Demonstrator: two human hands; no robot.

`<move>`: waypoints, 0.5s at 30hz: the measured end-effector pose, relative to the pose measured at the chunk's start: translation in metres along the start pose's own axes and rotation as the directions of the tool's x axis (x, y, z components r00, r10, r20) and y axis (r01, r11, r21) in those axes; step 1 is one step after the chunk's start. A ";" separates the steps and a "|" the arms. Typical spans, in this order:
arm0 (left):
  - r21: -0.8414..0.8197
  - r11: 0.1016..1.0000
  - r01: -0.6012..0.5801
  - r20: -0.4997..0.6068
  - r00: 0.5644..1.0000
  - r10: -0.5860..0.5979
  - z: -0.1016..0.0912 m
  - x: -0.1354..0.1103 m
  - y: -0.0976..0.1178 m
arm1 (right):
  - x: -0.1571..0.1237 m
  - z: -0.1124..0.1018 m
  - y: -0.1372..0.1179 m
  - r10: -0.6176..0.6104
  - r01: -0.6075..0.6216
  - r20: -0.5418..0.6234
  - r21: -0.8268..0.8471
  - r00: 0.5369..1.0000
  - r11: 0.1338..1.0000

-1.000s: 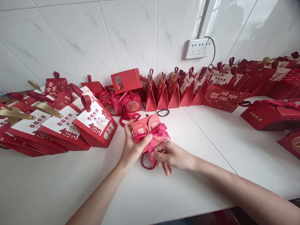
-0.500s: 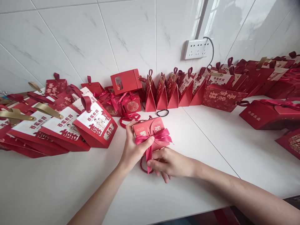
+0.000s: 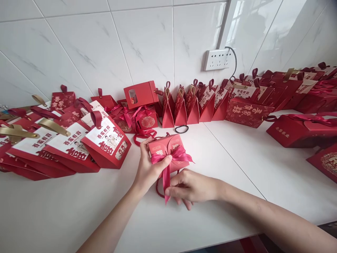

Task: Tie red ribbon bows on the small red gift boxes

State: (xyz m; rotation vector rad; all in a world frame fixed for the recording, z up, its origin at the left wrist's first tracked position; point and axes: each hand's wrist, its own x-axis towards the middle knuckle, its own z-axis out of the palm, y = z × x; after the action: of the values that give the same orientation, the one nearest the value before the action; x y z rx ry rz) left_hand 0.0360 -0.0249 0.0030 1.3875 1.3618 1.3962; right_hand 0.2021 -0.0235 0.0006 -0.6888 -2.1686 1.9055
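Observation:
A small red gift box [image 3: 166,147] with a pink ribbon bow [image 3: 177,156] rests on the white counter [image 3: 65,207] in front of me. My left hand [image 3: 149,166] grips the box's left side, thumb pressed on the bow's knot. Just below the box, my right hand [image 3: 188,187] pinches the hanging pink ribbon tail [image 3: 166,179]. A dark red cord handle [image 3: 158,188] of the box loops out beneath, partly hidden by my right hand.
Red and white gift bags [image 3: 106,142] lie stacked at the left. Small red pyramid boxes [image 3: 181,107] and a windowed red box [image 3: 140,94] line the tiled wall under a socket [image 3: 217,59]. A black hair tie [image 3: 181,129] lies behind the box. More red boxes [image 3: 297,130] fill the right.
The box has tipped a little toward me. My right hand slid down and left along the ribbon tail, pulling it. My left hand kept its grip.

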 end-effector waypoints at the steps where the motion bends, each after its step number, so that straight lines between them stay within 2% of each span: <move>1: -0.008 1.000 -0.003 0.011 1.000 0.003 -0.001 0.000 0.000 | -0.002 -0.004 -0.001 0.001 -0.001 -0.032 -0.005 0.999 1.000; 3: -0.024 1.000 0.006 0.030 1.000 -0.006 -0.002 0.001 0.000 | -0.007 -0.014 -0.004 -0.023 0.016 -0.199 -0.033 0.980 0.999; 4: -0.031 0.999 0.019 0.035 0.999 -0.018 -0.003 0.001 0.000 | -0.010 -0.020 -0.005 -0.049 0.030 -0.326 -0.063 0.944 0.998; 6: -0.039 0.998 0.048 0.036 0.998 -0.047 -0.005 0.002 0.000 | -0.013 -0.033 -0.008 -0.112 0.026 -0.574 -0.157 0.811 0.987; 7: -0.044 0.997 0.059 0.034 0.998 -0.057 -0.005 0.002 0.000 | -0.015 -0.038 -0.009 -0.134 0.007 -0.656 -0.192 0.743 0.981; 8: -0.047 0.997 0.063 0.033 0.998 -0.062 -0.006 0.003 0.000 | -0.015 -0.043 -0.009 -0.143 -0.012 -0.700 -0.211 0.700 0.977; 9: -0.046 0.997 0.063 0.032 0.998 -0.062 -0.007 0.003 0.000 | -0.016 -0.047 -0.010 -0.137 -0.027 -0.711 -0.214 0.690 0.976; 10: -0.042 0.997 0.058 0.028 0.998 -0.057 -0.007 0.004 0.000 | -0.017 -0.051 -0.010 -0.123 -0.037 -0.696 -0.209 0.707 0.977; 13: -0.027 0.999 0.034 0.023 0.999 -0.034 -0.009 0.005 0.001 | -0.017 -0.054 -0.008 -0.074 -0.044 -0.563 -0.192 0.823 0.980; 15: -0.030 0.999 0.033 0.027 0.999 -0.032 -0.010 0.005 0.001 | -0.017 -0.053 -0.007 -0.055 -0.041 -0.485 -0.185 0.873 0.982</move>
State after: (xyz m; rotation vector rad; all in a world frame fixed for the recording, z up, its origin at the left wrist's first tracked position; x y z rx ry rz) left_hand 0.0261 -0.0221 0.0067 1.3533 1.3350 1.3676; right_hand 0.2377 0.0158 0.0191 -1.0618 -2.0202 1.3305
